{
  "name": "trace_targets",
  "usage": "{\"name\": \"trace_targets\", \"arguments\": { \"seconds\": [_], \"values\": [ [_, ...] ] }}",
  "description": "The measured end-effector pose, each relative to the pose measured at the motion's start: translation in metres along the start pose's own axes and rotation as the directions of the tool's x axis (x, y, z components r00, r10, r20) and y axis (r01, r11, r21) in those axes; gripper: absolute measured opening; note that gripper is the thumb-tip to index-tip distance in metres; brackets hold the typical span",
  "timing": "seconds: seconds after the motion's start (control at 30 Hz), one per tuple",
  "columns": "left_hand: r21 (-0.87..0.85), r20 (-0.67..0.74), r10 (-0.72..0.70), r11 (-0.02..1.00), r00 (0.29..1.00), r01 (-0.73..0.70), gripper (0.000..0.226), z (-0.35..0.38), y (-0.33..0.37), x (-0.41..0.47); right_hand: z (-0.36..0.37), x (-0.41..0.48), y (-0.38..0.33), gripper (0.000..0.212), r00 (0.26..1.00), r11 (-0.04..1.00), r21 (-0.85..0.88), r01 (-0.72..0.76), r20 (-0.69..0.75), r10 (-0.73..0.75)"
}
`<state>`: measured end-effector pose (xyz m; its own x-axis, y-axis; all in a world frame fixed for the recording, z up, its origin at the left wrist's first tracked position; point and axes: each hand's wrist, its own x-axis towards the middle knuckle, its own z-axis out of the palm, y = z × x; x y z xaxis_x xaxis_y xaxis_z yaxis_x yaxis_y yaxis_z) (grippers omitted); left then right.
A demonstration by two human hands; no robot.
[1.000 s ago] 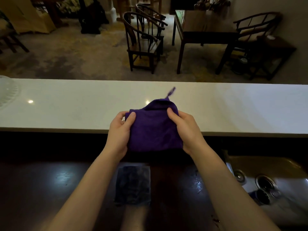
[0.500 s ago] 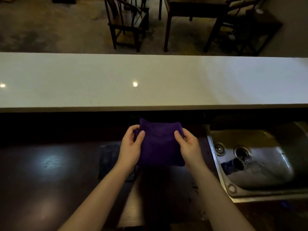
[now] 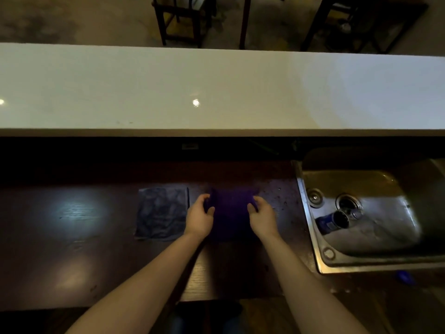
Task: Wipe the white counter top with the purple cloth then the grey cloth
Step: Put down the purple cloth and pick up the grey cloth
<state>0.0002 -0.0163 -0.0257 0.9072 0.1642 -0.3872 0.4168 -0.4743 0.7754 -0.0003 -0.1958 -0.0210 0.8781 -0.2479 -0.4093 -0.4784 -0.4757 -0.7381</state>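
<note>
The folded purple cloth (image 3: 230, 210) lies low on the dark wooden lower counter (image 3: 72, 237), in front of the raised white counter top (image 3: 216, 92). My left hand (image 3: 199, 216) grips its left edge and my right hand (image 3: 261, 214) grips its right edge, thumbs on top. The grey cloth (image 3: 162, 213) lies flat on the dark counter just left of my left hand, apart from the purple one.
A steel sink (image 3: 366, 261) is set into the counter at the right, with a blue can (image 3: 331, 221) lying near its drain. Beyond the white counter top stand dark wooden chairs (image 3: 179, 18) and a table leg (image 3: 244, 20).
Both hands have carried the purple cloth from above the white counter top down toward me onto the dark lower counter, beside the grey cloth. The camera has tilted downward.
</note>
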Motion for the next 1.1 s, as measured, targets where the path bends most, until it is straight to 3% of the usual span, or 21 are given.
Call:
{"name": "trace_targets", "arguments": {
  "seconds": [0.17,0.27,0.4,0.5,0.63,0.77,0.9,1.0,1.1],
  "values": [
    [0.137,-0.003,0.059,0.989,0.998,-0.058,0.061,-0.002,0.004,-0.001,0.003,0.002,0.002,0.021,0.997,0.993,-0.117,0.030,-0.070,-0.039],
    [0.142,-0.029,0.094,0.986,0.995,-0.088,0.064,-0.013,0.002,-0.002,0.004,-0.001,-0.004,0.032,0.988,0.980,-0.198,0.023,-0.146,-0.053],
    [0.152,-0.162,0.169,0.978,0.972,-0.144,0.055,-0.044,-0.012,-0.006,0.017,-0.012,-0.020,0.045,0.938,0.930,-0.337,0.149,-0.248,-0.241],
    [0.138,-0.319,0.128,0.987,0.939,-0.088,0.046,-0.073,-0.031,-0.009,0.042,-0.021,-0.036,0.040,0.921,0.906,-0.301,0.297,-0.159,-0.354],
    [0.149,-0.427,0.038,0.988,0.903,0.029,0.043,-0.112,-0.061,-0.008,0.084,-0.032,-0.059,0.032,0.934,0.927,-0.121,0.356,0.067,-0.350],
    [0.104,-0.368,-0.162,0.971,0.916,0.214,0.053,-0.139,-0.085,0.000,0.122,-0.039,-0.080,0.032,0.939,0.965,-0.090,0.248,0.267,-0.217],
    [-0.009,-0.283,-0.307,0.948,0.909,0.317,0.051,-0.150,-0.093,0.012,0.143,-0.035,-0.093,0.043,0.961,0.995,-0.068,0.075,0.270,-0.054],
    [-0.087,-0.229,-0.390,0.921,0.892,0.380,0.053,-0.153,-0.095,0.022,0.147,-0.027,-0.099,0.040,0.952,0.992,0.045,-0.118,0.288,0.100],
    [-0.195,-0.165,-0.444,0.890,0.881,0.412,0.028,-0.153,-0.094,0.029,0.151,-0.022,-0.101,0.050,0.932,0.961,0.139,-0.238,0.313,0.185]
  ]
}}
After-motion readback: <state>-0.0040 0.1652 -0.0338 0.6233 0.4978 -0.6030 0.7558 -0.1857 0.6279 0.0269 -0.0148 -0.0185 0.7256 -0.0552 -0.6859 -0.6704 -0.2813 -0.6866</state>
